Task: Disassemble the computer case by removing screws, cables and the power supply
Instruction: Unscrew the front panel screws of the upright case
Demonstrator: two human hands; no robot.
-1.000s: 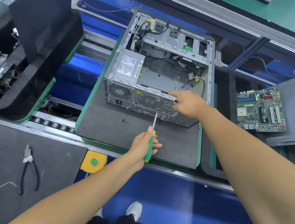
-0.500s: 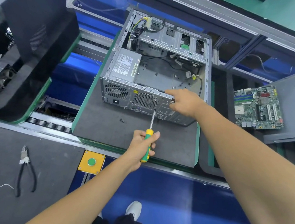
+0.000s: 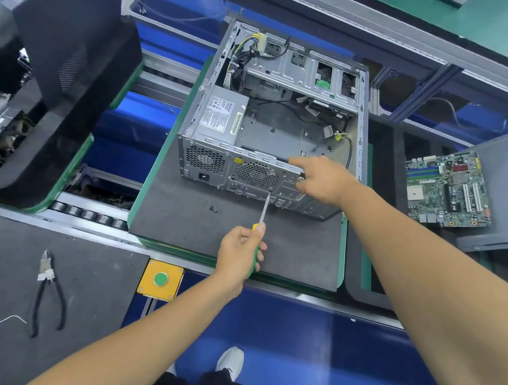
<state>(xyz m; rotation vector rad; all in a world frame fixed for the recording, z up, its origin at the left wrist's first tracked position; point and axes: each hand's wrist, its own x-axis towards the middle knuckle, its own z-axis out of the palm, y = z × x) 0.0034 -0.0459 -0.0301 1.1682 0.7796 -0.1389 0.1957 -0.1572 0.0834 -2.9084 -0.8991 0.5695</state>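
Left hand (image 3: 239,248) fingers grip screwdriver (image 3: 257,234); right hand (image 3: 321,178) fingers curl on case (image 3: 271,121) rim

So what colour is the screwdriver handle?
Green with a yellow top, seen in the head view: screwdriver in the left hand.

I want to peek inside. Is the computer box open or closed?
Open. The computer case has no side panel on top, so the power supply, cables and bare metal floor inside show.
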